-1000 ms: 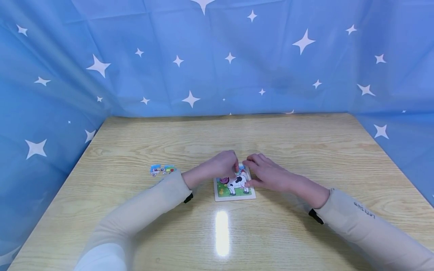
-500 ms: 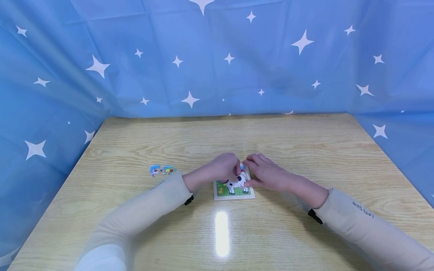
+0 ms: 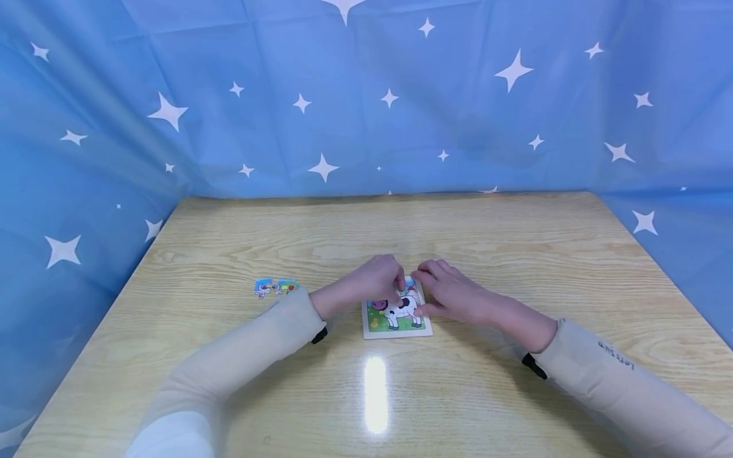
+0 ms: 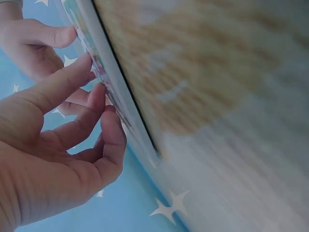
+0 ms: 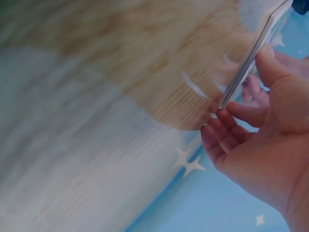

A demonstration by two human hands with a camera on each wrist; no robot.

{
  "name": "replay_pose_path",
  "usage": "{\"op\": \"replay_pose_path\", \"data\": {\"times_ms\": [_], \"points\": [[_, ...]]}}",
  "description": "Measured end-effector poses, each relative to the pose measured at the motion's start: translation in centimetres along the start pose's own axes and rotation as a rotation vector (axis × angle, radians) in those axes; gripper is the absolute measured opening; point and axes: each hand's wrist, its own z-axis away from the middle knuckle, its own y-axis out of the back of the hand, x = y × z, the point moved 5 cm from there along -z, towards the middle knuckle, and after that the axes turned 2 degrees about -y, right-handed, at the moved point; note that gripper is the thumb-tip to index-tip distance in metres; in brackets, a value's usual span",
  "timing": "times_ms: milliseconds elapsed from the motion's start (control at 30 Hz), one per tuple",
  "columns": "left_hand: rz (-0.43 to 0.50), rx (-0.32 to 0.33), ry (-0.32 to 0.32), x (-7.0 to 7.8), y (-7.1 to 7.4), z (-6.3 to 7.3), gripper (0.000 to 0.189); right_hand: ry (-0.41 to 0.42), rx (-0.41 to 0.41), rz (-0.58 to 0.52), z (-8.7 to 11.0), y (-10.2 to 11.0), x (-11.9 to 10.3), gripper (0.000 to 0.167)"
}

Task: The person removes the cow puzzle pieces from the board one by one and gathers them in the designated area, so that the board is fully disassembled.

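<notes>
A square cow puzzle (image 3: 397, 335) with a pale frame lies on the table in the head view. Over its upper left part is my left hand (image 3: 375, 278), its thumb and forefinger pinching a puzzle piece against the picture; the hand hides most of that piece. In the left wrist view the fingertips (image 4: 99, 89) meet the puzzle's surface, the other fingers curled. My right hand (image 3: 453, 291) grips the puzzle's right side. The right wrist view shows its thumb (image 5: 266, 54) on the frame and its fingers around the corner.
Loose puzzle pieces (image 3: 287, 286) with blue, green and red print lie on the wooden table (image 3: 487, 394), left of the puzzle and beside the left sleeve (image 3: 280, 327). A blue star-patterned cloth (image 3: 355, 127) hangs behind the table and along its sides.
My left hand dips slightly toward the puzzle and lifts back again, still at the same spot. The right hand keeps its hold, and the loose pieces stay where they were.
</notes>
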Motion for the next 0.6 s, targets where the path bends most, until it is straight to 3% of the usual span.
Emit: {"op": "replay_pose_path", "data": {"times_ms": [167, 367, 600], "points": [[-0.003, -0.021, 0.034, 0.1, -0.1, -0.4, 0.016, 0.012, 0.004, -0.004, 0.1, 0.4, -0.5, 0.081], [-0.086, -0.023, 0.044, 0.3, -0.2, -0.4, 0.017, -0.003, -0.018, 0.002, 0.0, -0.1, 0.3, 0.086], [-0.093, -0.025, 0.033, 0.6, -0.1, -0.2, 0.018, 0.002, -0.018, 0.016, -0.1, -0.4, 0.7, 0.094]]}}
